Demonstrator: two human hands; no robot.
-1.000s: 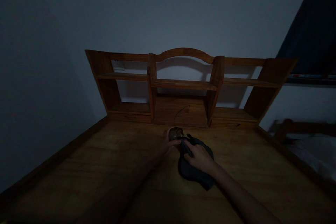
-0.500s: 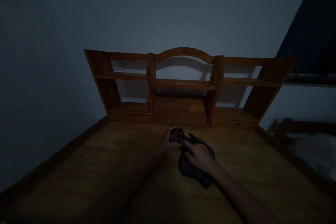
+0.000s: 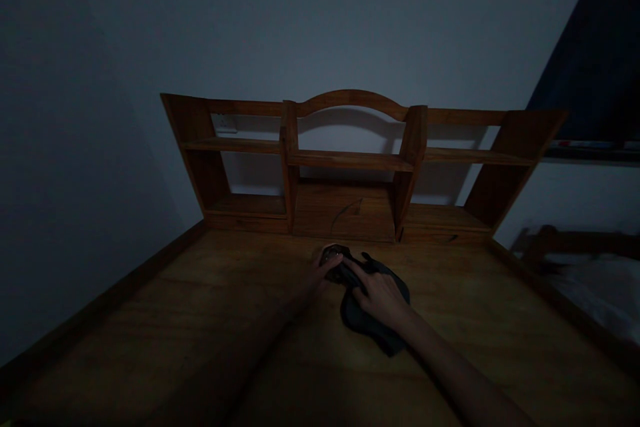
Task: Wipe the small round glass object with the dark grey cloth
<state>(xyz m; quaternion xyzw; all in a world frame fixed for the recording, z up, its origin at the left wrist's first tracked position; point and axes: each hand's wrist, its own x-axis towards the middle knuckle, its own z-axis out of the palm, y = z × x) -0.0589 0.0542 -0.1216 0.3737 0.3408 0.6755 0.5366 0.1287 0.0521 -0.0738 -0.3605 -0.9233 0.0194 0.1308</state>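
A small dark object (image 3: 332,253) with bright glints is in the fingers of my left hand (image 3: 320,271), closed around it just above the desk. The dim light hides what kind of object it is. My right hand (image 3: 381,293) is closed on a dark grey cloth (image 3: 369,325), its index finger stretched toward the object. One bunched end of the cloth touches the object, while the rest hangs or lies loosely under my right hand.
Both hands are over a wooden desk top (image 3: 200,320) with raised side edges. At its back stands a low wooden shelf unit (image 3: 350,161) against the wall. A socket (image 3: 225,123) shows behind the left shelf. Pale bedding (image 3: 600,290) lies at the right.
My left fingers and the small object have turned slightly, and the left thumb now lies higher across it. The right hand and cloth have barely shifted.
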